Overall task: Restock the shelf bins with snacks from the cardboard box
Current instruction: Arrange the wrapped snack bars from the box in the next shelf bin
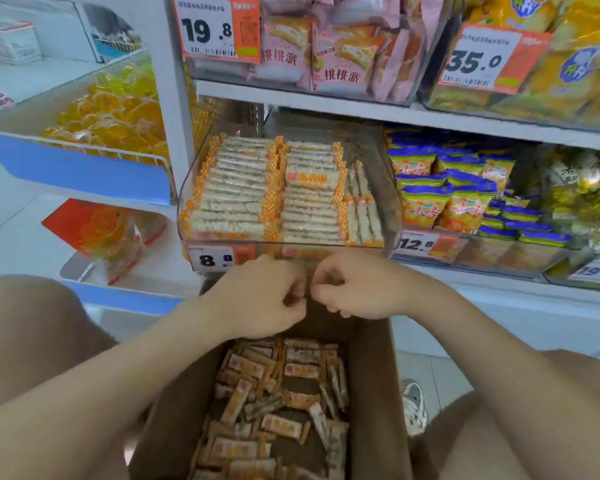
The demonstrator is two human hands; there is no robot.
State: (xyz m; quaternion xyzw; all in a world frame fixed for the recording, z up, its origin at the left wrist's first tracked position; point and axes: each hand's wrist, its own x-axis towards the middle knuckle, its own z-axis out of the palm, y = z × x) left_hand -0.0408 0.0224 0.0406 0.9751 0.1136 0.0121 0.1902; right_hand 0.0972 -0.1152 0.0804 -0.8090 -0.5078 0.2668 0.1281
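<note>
Nearest: cardboard box (371, 375) between knees, loose snack bars (281, 424) jumbled inside, plenty left. Left hand (257, 299) and right hand (357, 289) meet over box's far edge, just below clear bin (291, 247). Fingers curled inward; whether pinching a bar, cannot tell. Bin beyond: two neat flat rows (236, 195), right strip thinner, back corner bare. Best play, by my read: gather bars same way up, square stack, slot into right strip, leave rows undisturbed.

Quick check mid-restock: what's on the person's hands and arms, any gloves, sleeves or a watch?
Nothing worn shows: the left hand and right hand are gloveless, with no rings, watch or bands; the left forearm and right forearm are bare, no sleeve in view.
</note>
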